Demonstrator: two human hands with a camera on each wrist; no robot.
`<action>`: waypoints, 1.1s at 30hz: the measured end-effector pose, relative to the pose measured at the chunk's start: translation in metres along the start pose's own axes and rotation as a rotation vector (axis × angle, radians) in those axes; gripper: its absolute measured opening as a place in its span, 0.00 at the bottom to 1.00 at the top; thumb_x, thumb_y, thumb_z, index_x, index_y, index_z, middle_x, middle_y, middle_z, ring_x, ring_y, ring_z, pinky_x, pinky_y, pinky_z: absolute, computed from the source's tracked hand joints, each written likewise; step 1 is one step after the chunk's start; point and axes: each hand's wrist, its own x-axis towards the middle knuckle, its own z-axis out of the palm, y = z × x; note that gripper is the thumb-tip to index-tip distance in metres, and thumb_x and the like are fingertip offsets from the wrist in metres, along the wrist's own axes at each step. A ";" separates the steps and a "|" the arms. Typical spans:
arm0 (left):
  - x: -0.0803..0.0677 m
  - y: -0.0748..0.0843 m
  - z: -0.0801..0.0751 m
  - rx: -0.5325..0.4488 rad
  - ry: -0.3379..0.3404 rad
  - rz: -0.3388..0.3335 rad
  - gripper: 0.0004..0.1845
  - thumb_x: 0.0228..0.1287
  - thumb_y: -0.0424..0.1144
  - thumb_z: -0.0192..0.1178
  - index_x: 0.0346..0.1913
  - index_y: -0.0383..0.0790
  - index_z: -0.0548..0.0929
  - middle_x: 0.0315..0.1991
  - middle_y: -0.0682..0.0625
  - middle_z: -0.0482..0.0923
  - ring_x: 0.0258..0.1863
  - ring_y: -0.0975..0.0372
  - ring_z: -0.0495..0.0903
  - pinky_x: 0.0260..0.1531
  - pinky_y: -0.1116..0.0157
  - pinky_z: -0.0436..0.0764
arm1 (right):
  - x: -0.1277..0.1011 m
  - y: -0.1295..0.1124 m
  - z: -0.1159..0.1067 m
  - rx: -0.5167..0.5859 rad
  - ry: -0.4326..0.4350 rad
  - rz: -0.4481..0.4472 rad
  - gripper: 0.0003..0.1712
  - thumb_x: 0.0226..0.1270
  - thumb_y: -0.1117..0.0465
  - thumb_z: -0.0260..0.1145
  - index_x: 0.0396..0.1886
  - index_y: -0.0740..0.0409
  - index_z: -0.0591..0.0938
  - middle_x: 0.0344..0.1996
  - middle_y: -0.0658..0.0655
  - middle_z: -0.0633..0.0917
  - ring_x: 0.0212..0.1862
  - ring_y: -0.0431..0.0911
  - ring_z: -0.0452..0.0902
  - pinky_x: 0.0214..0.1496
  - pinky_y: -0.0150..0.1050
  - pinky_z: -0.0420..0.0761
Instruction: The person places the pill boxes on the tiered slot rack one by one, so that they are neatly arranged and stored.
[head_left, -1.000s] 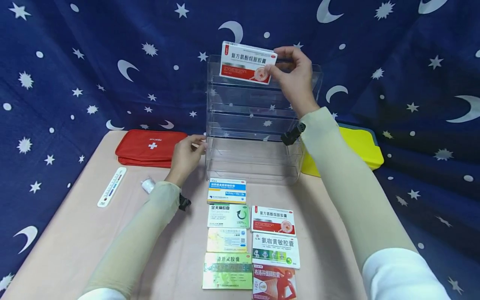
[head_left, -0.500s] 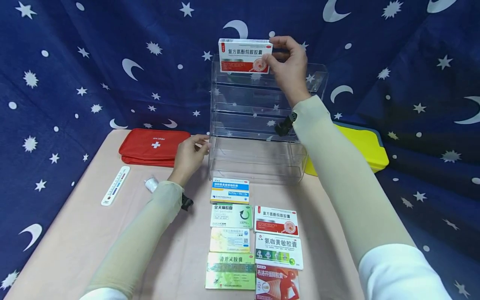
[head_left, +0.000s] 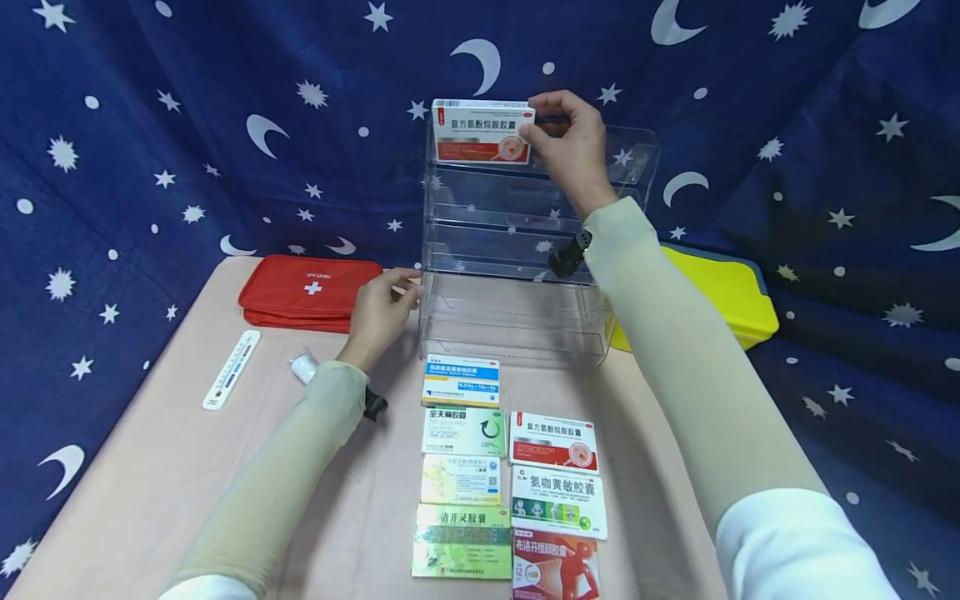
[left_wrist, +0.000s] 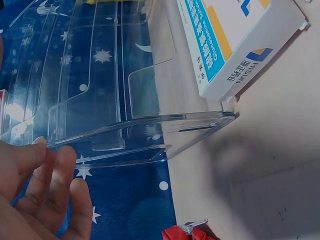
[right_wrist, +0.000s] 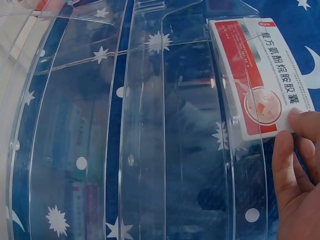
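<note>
A red-and-white medicine box (head_left: 483, 133) stands at the top left of a clear tiered rack (head_left: 517, 337). Thumb and fingers of my right hand (head_left: 573, 146) pinch its right end. In the right wrist view the lower part of that medicine box (right_wrist: 250, 80) shows behind the top tier's clear front. My left hand (head_left: 378, 312) is at the rack's left side. The left wrist view has the thumb and fingers of my left hand (left_wrist: 40, 185) pinching the edge of the rack's side panel (left_wrist: 125, 130).
Several medicine boxes lie in two columns before the rack, with a blue-and-white box (head_left: 461, 381) nearest it. A red first aid pouch (head_left: 311, 292), a thermometer (head_left: 231, 371) and a small white roll (head_left: 303, 367) lie left. A yellow case (head_left: 720, 296) is behind my right arm.
My right hand has brought the red-and-white box slightly left, levelled it and lowered it into the rack's top tier. My left hand stays at the rack's side. The head view has shifted slightly.
</note>
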 end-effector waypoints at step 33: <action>0.003 -0.003 -0.001 -0.019 -0.010 0.012 0.15 0.71 0.38 0.66 0.58 0.42 0.84 0.40 0.47 0.84 0.34 0.54 0.87 0.29 0.60 0.80 | -0.172 0.099 -0.096 -0.200 -0.216 0.070 0.13 0.73 0.58 0.69 0.52 0.57 0.84 0.41 0.57 0.84 0.40 0.50 0.78 0.37 0.33 0.76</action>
